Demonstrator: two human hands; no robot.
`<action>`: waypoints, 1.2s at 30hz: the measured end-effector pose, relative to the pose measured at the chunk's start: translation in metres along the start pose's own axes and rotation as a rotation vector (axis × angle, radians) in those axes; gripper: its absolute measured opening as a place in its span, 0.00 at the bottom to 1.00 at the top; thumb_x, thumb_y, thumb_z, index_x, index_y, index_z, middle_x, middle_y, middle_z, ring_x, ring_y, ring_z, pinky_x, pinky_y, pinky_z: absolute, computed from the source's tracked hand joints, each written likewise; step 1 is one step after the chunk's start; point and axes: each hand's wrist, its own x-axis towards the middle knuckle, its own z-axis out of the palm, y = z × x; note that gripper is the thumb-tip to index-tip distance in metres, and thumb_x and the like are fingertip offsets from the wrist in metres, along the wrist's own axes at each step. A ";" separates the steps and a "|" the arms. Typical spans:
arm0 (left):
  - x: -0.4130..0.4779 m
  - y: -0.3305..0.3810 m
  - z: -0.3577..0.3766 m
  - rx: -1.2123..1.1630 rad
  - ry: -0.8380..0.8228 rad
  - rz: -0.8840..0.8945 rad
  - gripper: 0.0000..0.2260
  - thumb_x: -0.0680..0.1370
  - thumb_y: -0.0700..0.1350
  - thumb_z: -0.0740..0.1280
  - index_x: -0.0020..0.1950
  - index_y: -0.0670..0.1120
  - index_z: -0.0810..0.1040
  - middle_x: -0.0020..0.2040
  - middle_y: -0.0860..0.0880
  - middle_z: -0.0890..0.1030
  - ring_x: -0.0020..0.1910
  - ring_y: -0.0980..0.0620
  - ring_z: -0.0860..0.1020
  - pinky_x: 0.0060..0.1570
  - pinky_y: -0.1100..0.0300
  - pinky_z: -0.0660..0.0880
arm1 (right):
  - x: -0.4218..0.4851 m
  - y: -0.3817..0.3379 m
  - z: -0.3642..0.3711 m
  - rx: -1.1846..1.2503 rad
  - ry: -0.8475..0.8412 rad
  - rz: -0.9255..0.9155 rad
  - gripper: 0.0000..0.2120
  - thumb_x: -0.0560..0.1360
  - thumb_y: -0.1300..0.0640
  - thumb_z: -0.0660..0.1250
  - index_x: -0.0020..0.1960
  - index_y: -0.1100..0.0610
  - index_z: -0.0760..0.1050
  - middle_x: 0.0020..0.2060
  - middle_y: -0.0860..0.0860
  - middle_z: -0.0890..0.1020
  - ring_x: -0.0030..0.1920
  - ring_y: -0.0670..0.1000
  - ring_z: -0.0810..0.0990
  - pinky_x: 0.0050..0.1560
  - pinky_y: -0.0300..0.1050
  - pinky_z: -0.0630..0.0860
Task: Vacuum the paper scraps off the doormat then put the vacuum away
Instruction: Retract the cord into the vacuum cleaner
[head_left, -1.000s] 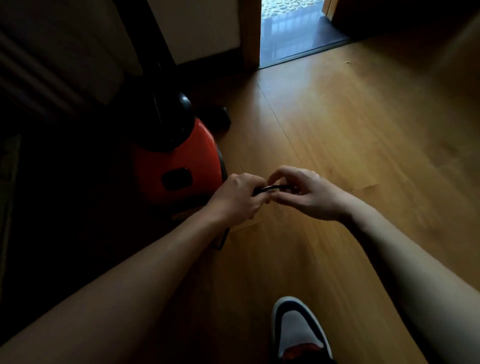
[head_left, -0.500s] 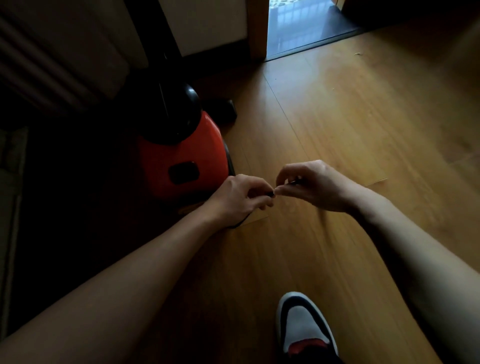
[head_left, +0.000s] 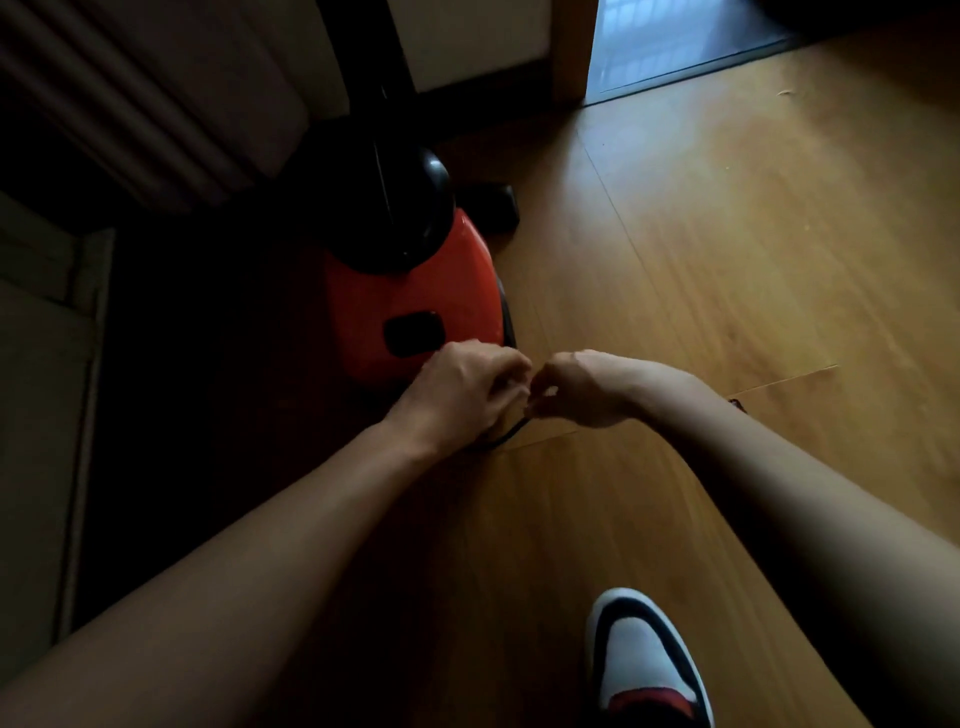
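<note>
A red and black canister vacuum stands on the wood floor in the dim left part of the view, its black tube rising behind it. Just in front of its rear end my left hand and my right hand meet, fingers curled. Both hold a thin black cord, which loops out below my left hand toward the floor. The cord's end is hidden between my fingers. No doormat or paper scraps are in view.
A dark nozzle lies beside the vacuum. A white radiator-like panel and a wall fill the left. A doorway to a dark tiled floor opens at top right. My shoe is at the bottom.
My hands have come closer together until they touch, and my right hand has turned its fingers downward. The short stretch of cord seen between them earlier is now hidden.
</note>
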 end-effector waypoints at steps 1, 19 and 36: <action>-0.005 -0.007 -0.009 0.064 0.065 0.050 0.13 0.77 0.47 0.70 0.61 0.48 0.81 0.54 0.50 0.83 0.54 0.54 0.79 0.56 0.54 0.78 | 0.004 0.002 0.000 0.024 -0.022 0.005 0.13 0.84 0.56 0.62 0.66 0.52 0.77 0.62 0.50 0.81 0.57 0.49 0.81 0.58 0.45 0.79; -0.039 -0.073 -0.053 0.380 -0.025 0.061 0.36 0.77 0.56 0.65 0.81 0.48 0.54 0.81 0.53 0.50 0.80 0.54 0.48 0.78 0.51 0.48 | 0.022 0.019 0.027 0.954 0.112 0.324 0.14 0.85 0.57 0.57 0.51 0.62 0.79 0.29 0.49 0.68 0.25 0.46 0.64 0.23 0.39 0.61; -0.027 -0.075 -0.086 0.288 -0.268 0.013 0.40 0.74 0.40 0.63 0.81 0.54 0.47 0.80 0.61 0.42 0.78 0.61 0.40 0.79 0.53 0.45 | 0.014 -0.068 0.049 1.715 0.353 0.049 0.14 0.86 0.52 0.54 0.47 0.55 0.74 0.25 0.44 0.66 0.22 0.43 0.62 0.21 0.37 0.59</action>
